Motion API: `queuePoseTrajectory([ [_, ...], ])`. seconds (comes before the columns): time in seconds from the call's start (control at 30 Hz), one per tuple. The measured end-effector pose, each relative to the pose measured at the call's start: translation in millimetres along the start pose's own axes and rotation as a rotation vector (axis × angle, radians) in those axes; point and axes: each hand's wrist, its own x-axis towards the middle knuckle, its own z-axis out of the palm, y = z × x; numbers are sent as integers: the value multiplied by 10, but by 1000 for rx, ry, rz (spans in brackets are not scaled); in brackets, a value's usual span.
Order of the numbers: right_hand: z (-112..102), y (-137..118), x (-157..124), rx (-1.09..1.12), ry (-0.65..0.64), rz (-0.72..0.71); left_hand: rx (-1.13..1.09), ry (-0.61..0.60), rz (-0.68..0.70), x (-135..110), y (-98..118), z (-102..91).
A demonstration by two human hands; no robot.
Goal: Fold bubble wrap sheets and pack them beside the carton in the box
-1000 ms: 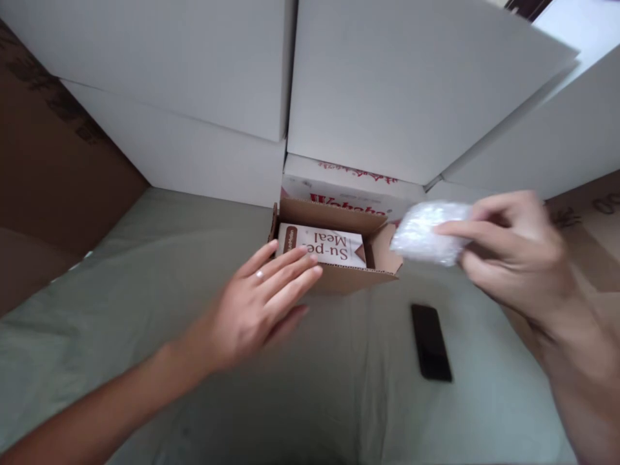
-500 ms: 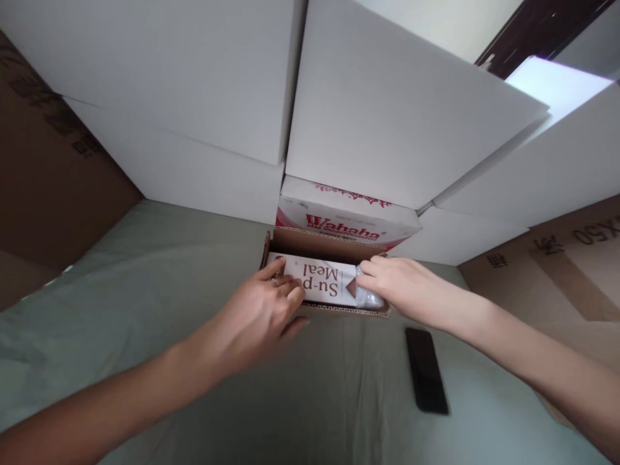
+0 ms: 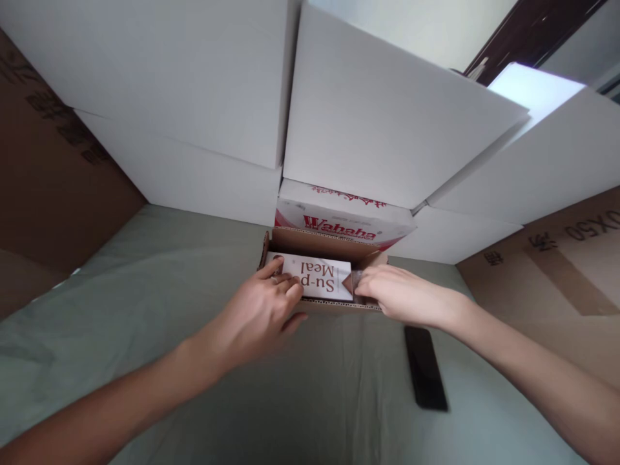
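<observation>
An uncovered brown cardboard carton [image 3: 320, 240] stands on the green cloth. Inside lies a white box [image 3: 322, 276] printed "Su-p Meal", upside down from where I look. My left hand [image 3: 274, 297] bends over the carton's left end, its fingers curled onto the white box and its thumb sticking out past the front wall. At the other end, my right hand [image 3: 382, 287] reaches down into the gap beside the white box. Its bent fingers press on clear plastic packing [image 3: 357, 278], of which only a little shows; the fingertips are partly hidden.
A black phone [image 3: 426, 368] lies on the green cloth [image 3: 203, 271] at the right front. Right behind the carton is a white and red Wahaha box [image 3: 339, 223]. Large white boxes [image 3: 387, 116] are stacked at the back, with brown cartons [image 3: 571, 265] at both sides.
My right hand has moved slightly left and lower into the carton's right end. The clear plastic has sunk and shows less. My left hand stays in place; the view has shifted slightly.
</observation>
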Motion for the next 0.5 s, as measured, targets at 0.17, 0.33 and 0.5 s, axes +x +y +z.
queuePoseTrajectory([
  [0.17, -35, 52, 94, 64, -167, -45, 10, -20, -2, 26, 8, 18],
  [0.33, -132, 24, 18, 41, 86, 2, -45, 26, 13, 33, 35, -79],
  [0.5, 220, -40, -428, 339, 781, 346, -353, 484, -262, -247, -74, -67],
])
